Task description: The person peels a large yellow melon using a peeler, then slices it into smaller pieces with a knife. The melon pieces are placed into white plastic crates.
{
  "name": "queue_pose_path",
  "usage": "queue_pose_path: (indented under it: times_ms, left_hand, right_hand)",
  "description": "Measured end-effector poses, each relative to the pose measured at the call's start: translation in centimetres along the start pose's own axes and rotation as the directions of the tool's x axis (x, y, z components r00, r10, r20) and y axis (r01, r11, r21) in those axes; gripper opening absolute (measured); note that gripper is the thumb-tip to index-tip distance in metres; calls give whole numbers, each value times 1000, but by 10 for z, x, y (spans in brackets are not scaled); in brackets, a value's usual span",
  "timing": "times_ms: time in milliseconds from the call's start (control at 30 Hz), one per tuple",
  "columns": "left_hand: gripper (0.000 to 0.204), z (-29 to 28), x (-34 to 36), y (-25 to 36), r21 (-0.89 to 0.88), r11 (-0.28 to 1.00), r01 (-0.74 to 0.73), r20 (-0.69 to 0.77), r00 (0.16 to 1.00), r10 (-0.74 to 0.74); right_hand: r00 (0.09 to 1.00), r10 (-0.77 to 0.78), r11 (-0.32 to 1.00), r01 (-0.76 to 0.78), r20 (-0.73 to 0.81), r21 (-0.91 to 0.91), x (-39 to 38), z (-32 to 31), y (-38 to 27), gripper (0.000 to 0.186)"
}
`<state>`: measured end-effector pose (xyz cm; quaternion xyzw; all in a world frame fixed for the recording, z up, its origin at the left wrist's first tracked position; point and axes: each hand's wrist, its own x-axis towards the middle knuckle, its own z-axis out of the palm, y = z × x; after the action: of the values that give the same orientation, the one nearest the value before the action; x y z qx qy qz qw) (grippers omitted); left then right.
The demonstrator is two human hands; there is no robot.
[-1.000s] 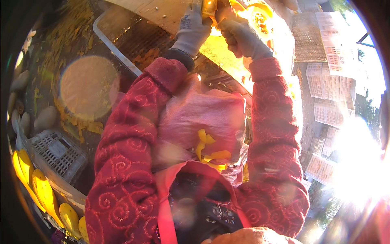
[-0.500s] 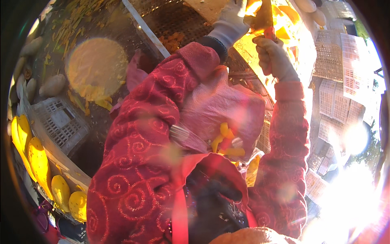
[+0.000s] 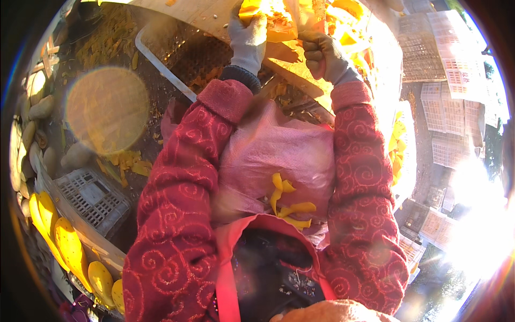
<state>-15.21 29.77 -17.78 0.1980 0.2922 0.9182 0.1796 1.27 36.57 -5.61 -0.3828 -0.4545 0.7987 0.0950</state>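
Observation:
At the top of the view my left hand, in a pale glove with a dark cuff, grips a chunk of orange squash. The chunk's cut flesh is bright in the sun. Just right of it my right hand is closed around a knife, its blade pointing up and away beside the chunk. Glare blurs whether the blade touches the flesh. More cut squash pieces lie beyond my right hand. A pink sack covers my lap, with several orange peelings on it.
A dark mesh crate with a pale rim holds scraps. Yellow squashes line the left edge near a grey crate; tan squashes lie farther back. Pale crates are stacked on the right. Peelings litter the ground.
Both hands have shifted left in the view with the chunk and the knife. The knife blade was higher beside the left hand before; now the orange chunk shows more fully.

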Motion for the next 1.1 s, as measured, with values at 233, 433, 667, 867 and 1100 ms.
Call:
queue_pose_path:
  times_ms: [233,433,667,867,1100]
  left_hand:
    - [38,36,-15,41,193,981,2,-51,999,7]
    - [38,34,-12,48,260,965,31,-37,999,-22]
    - [28,27,-14,42,389,921,30,-45,999,-13]
    - [31,40,-19,55,303,949,89,-86,994,-65]
    - [35,33,-14,53,317,936,154,-97,987,-130]
  right_hand:
    - [970,-231,970,223,-75,-98,-59,24,-13,28]
    - [783,-540,791,347,-309,-504,-128,-23,-33,17]
    - [557,-730,556,148,-396,-818,-134,-143,-25,38]
    - [557,-744,488,73,-370,-870,-112,-214,0,37]
    - [606,-658,358,-269,-446,-894,-109,-233,16,40]
